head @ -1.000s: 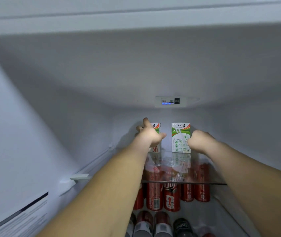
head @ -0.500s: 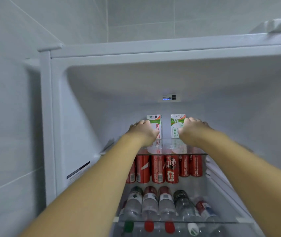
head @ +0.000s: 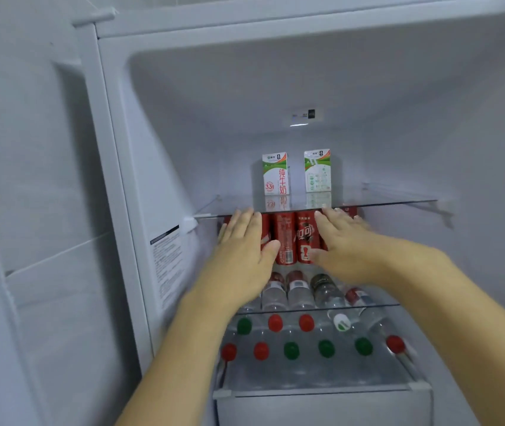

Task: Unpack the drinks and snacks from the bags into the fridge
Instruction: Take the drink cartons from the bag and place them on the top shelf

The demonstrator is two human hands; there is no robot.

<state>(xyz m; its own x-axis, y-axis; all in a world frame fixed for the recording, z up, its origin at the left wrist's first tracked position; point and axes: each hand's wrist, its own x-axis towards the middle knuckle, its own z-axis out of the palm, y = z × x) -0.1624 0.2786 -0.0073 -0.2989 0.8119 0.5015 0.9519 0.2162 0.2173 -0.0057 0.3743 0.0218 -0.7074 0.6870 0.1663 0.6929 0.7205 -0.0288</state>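
Note:
Two white-and-green milk cartons stand upright at the back of the fridge's top glass shelf (head: 399, 202): the left carton (head: 276, 174) and the right carton (head: 317, 170), a small gap between them. My left hand (head: 242, 250) and my right hand (head: 342, 241) are both empty, fingers spread, in front of that shelf's front edge, well clear of the cartons. Behind my hands a row of red cola cans (head: 286, 238) stands on the shelf below.
Water bottles (head: 300, 292) lie on the second shelf, and more bottles with red and green caps (head: 291, 350) lie lower down. A drawer front (head: 322, 407) is at the bottom. The fridge's left wall (head: 153, 179) carries a label, and a tiled wall is further left.
Both hands let go of the milk cartons and drew back out to the front edge of the top shelf. The view pulled back from inside the fridge, showing the lower shelves.

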